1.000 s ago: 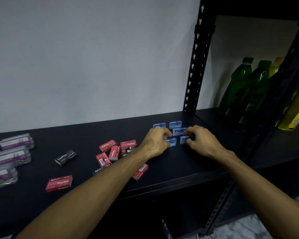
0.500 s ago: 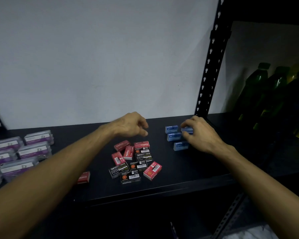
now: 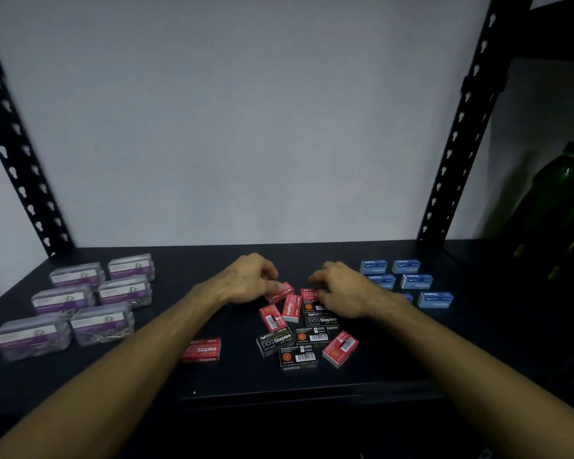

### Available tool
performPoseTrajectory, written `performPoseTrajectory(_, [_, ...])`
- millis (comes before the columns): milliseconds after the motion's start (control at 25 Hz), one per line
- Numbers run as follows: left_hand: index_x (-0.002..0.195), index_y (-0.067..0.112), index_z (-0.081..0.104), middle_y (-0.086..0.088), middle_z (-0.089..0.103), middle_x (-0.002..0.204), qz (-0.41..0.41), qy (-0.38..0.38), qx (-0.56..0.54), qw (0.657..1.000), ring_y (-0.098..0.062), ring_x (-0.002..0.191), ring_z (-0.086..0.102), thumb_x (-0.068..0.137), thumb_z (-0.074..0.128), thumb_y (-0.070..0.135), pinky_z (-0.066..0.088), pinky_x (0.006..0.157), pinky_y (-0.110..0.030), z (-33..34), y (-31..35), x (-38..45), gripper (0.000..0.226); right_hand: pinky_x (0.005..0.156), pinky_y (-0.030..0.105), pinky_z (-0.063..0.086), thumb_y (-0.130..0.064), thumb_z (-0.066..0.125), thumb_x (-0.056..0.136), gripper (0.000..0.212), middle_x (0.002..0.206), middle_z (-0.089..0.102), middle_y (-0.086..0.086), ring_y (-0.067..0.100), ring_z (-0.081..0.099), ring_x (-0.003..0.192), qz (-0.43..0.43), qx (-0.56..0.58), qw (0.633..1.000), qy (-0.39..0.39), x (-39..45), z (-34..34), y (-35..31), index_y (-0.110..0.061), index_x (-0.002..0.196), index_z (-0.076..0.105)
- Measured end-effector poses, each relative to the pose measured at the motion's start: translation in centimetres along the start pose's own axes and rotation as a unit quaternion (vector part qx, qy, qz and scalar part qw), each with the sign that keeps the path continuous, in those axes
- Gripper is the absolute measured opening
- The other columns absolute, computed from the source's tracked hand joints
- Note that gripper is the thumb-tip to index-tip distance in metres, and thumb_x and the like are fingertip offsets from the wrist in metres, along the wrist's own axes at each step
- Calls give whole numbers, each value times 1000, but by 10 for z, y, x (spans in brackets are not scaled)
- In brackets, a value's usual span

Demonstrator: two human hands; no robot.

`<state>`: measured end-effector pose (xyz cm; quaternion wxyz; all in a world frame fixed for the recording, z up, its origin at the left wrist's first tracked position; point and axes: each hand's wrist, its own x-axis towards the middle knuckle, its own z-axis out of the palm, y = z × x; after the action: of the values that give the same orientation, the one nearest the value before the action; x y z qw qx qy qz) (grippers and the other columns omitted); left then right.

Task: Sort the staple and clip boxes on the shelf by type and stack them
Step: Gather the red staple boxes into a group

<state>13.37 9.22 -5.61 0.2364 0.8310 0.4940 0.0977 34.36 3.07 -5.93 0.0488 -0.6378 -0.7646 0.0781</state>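
Observation:
A mixed pile of red staple boxes [image 3: 291,308] and black staple boxes [image 3: 275,342] lies mid-shelf. My left hand [image 3: 246,281] is at the pile's far edge, thumb and fingertips closed on the end of one red staple box [image 3: 280,292]. My right hand [image 3: 343,289] hovers just right of it, fingers spread and curled over another red box [image 3: 308,294]; I cannot tell if they touch. Several blue staple boxes [image 3: 415,281] lie in rows to the right, one partly hidden by my right wrist. Clear purple-labelled clip boxes [image 3: 123,290] sit grouped at the left.
One red staple box [image 3: 202,350] lies apart, near the front edge of the black shelf [image 3: 395,369]. Perforated black uprights stand at the back left [image 3: 20,167] and back right [image 3: 461,134]. Green bottles [image 3: 564,200] stand in the neighbouring bay on the right.
My right hand left the blue boxes and moved left to the red and black pile. My left hand dropped onto a red box at the pile's far edge. The view panned left.

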Motion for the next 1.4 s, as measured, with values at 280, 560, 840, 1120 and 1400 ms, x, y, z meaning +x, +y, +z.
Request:
performPoseTrajectory(280, [104, 19, 71, 9, 72, 91, 34, -32, 2, 999, -3, 86, 66, 91, 64, 40, 51, 78, -24, 7, -8, -1, 26, 98, 33, 43, -24, 49, 97, 34, 133, 53, 5, 20, 52, 121, -9, 25, 999, -25, 2, 0, 5, -16, 126, 63])
performPoseTrajectory(560, [109, 18, 62, 7, 66, 89, 56, -24, -19, 998, -5, 76, 63, 90, 67, 33, 44, 64, -18, 11, -1, -4, 24, 76, 25, 44, -24, 58, 94, 19, 111, 59, -3, 10, 57, 94, 4, 81, 996, 27, -2, 6, 6, -20, 113, 59])
performPoseTrajectory(840, [110, 21, 60, 6, 66, 95, 68, -7, -1, 998, -8, 83, 64, 89, 69, 18, 53, 74, -25, 10, 4, -3, 23, 76, 25, 52, -18, 63, 92, 13, 98, 63, -7, 10, 61, 90, 10, 114, 992, 59, -1, 3, 7, -21, 104, 59])
performPoseTrajectory(1120, [122, 21, 60, 3, 65, 114, 56, -31, 16, 998, -13, 101, 64, 89, 68, 18, 55, 88, -35, 12, 6, 2, 34, 81, 24, 49, -9, 61, 92, 27, 115, 65, -1, 12, 61, 101, 12, 103, 994, 35, 0, 2, 9, -17, 119, 61])
performPoseTrajectory(1400, [114, 23, 65, 6, 66, 107, 50, -11, 0, 999, -10, 94, 64, 90, 68, 25, 52, 77, -27, 11, 5, 9, 25, 84, 28, 52, -15, 60, 95, 22, 117, 66, 1, 13, 62, 100, 11, 90, 995, 48, 3, 3, 11, -16, 116, 65])
